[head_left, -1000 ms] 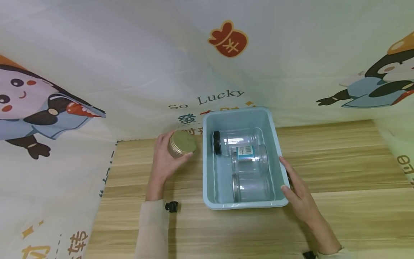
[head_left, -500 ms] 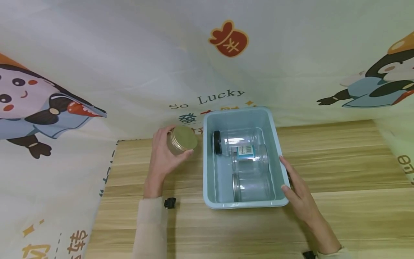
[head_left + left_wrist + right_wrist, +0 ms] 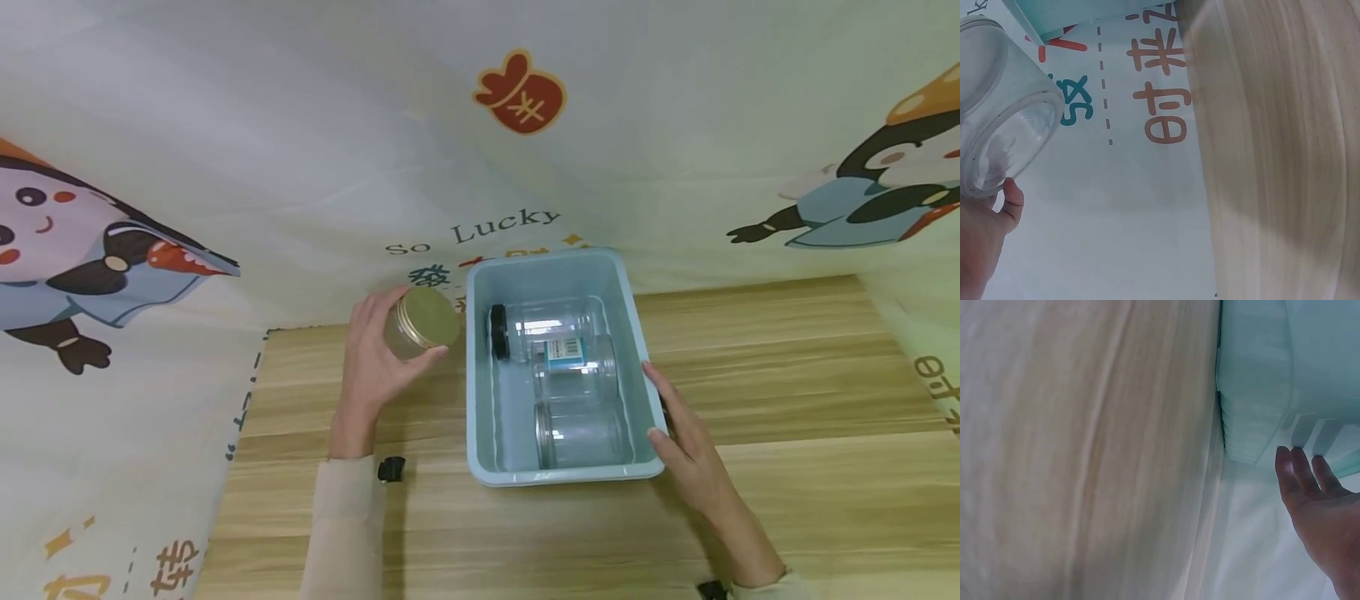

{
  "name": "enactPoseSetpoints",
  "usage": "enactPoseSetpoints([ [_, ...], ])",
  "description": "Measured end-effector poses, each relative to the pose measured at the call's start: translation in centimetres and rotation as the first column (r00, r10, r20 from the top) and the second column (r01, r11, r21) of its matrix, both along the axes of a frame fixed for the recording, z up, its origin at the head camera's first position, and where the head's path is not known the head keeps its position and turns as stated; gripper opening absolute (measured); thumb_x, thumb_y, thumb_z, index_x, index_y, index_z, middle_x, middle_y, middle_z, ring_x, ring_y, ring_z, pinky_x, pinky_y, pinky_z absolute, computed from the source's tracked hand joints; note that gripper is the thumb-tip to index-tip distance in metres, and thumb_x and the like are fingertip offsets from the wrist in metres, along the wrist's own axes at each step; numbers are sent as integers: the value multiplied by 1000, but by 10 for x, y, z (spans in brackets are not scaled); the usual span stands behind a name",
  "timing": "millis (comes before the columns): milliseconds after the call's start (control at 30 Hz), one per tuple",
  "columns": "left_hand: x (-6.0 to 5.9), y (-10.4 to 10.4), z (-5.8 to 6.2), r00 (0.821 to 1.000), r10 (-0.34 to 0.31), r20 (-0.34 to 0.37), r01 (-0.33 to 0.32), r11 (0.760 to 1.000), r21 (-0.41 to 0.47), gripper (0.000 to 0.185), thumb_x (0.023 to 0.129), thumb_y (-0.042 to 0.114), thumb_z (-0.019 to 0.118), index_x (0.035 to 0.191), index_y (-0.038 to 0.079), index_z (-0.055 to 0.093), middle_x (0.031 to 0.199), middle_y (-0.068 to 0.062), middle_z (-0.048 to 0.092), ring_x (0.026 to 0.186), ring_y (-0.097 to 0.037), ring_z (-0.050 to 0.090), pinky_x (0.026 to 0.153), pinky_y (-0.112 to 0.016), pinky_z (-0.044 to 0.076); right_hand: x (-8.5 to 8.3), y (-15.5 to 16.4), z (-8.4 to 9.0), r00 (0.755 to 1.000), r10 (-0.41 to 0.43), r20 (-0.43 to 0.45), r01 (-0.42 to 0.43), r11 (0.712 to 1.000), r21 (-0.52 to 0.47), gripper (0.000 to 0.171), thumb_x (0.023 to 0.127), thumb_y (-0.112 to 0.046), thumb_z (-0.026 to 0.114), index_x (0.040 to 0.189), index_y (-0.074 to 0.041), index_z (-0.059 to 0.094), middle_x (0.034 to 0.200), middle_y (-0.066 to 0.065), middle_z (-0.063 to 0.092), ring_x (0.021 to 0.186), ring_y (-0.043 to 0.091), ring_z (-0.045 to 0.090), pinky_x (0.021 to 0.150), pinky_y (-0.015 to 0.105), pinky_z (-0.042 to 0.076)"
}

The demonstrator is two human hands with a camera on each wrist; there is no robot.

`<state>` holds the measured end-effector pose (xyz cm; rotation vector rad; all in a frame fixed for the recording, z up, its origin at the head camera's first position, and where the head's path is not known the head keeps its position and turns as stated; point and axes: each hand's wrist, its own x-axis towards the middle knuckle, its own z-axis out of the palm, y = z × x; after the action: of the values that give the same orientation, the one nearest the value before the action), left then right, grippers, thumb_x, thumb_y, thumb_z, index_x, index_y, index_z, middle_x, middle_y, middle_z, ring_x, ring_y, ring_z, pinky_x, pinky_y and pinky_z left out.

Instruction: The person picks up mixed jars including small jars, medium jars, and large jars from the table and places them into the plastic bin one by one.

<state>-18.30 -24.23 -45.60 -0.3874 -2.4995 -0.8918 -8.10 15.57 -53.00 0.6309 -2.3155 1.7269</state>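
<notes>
My left hand (image 3: pixel 371 358) grips a clear jar with a gold lid (image 3: pixel 422 322), lifted just left of the light blue bin (image 3: pixel 480 392). In the left wrist view the clear jar (image 3: pixel 997 119) shows its transparent base, with my thumb (image 3: pixel 1009 199) under it. My right hand (image 3: pixel 678 433) lies with straight fingers against the bin's right wall; the right wrist view shows the fingertips (image 3: pixel 1300 465) touching the bin (image 3: pixel 1254 381). Inside the bin lie three clear jars: one with a black lid (image 3: pixel 543 321), one with a blue label (image 3: pixel 573 367), one nearest me (image 3: pixel 581 433).
The bin stands on a wooden table (image 3: pixel 787 400). A printed cartoon cloth (image 3: pixel 187 208) covers the back wall and hangs over the table's left side. A small black clip (image 3: pixel 392 469) shows at my left sleeve.
My left hand has lifted the gold-lidded jar slightly up and away from me. The right hand and the bin stay as they were; the view shifted a little.
</notes>
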Motion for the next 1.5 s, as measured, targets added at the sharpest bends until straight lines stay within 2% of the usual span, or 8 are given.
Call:
enactPoseSetpoints([
  [300, -3, 4, 7, 999, -10, -30, 8, 999, -46, 91, 61, 52, 86, 140, 18, 55, 133, -8, 57, 121, -28, 48, 96, -54, 44, 2, -2, 3, 999, -10, 34, 10, 1000, 1, 67, 93, -2, 46, 157, -9, 28, 160, 11, 32, 145, 14, 29, 113, 19, 24],
  [733, -11, 19, 19, 995, -77, -65, 70, 993, -97, 89, 60, 56, 85, 137, 20, 58, 117, -11, 58, 112, -29, 48, 87, -51, 47, 2, -3, 3, 999, -15, 42, 15, 1000, -6, 66, 94, -3, 45, 157, -10, 28, 160, 10, 31, 144, 14, 30, 112, 19, 25],
  [867, -13, 22, 21, 993, -95, -75, 87, 991, -105, 89, 60, 56, 85, 137, 19, 58, 114, -12, 58, 109, -30, 49, 85, -51, 48, 1, -3, 2, 1000, -11, 17, 11, 1000, -13, 66, 94, -1, 45, 156, -7, 28, 160, 9, 32, 145, 14, 29, 113, 19, 24],
  [967, -15, 25, 23, 992, -104, -76, 95, 990, -104, 89, 60, 55, 85, 137, 19, 58, 113, -11, 58, 109, -30, 49, 84, -50, 48, 0, -3, 1, 1000, -9, -11, 9, 1000, -12, 65, 94, -1, 45, 156, -5, 28, 160, 9, 32, 146, 15, 28, 114, 20, 22],
  [1200, -20, 36, 27, 989, -136, -56, 132, 988, -79, 89, 60, 56, 84, 136, 18, 59, 111, -9, 59, 106, -28, 49, 82, -48, 47, 1, -2, 3, 1000, -13, 3, 13, 1000, -15, 65, 94, 0, 45, 156, -6, 28, 160, 6, 32, 145, 13, 29, 113, 19, 24],
  [1500, -26, 41, 27, 988, -149, -28, 146, 986, -85, 87, 61, 58, 82, 136, 19, 59, 112, -8, 58, 106, -27, 47, 82, -47, 47, 1, -1, 2, 1000, 6, -3, -6, 1000, -3, 63, 95, -2, 45, 156, -6, 28, 160, 8, 31, 145, 13, 29, 112, 19, 24],
])
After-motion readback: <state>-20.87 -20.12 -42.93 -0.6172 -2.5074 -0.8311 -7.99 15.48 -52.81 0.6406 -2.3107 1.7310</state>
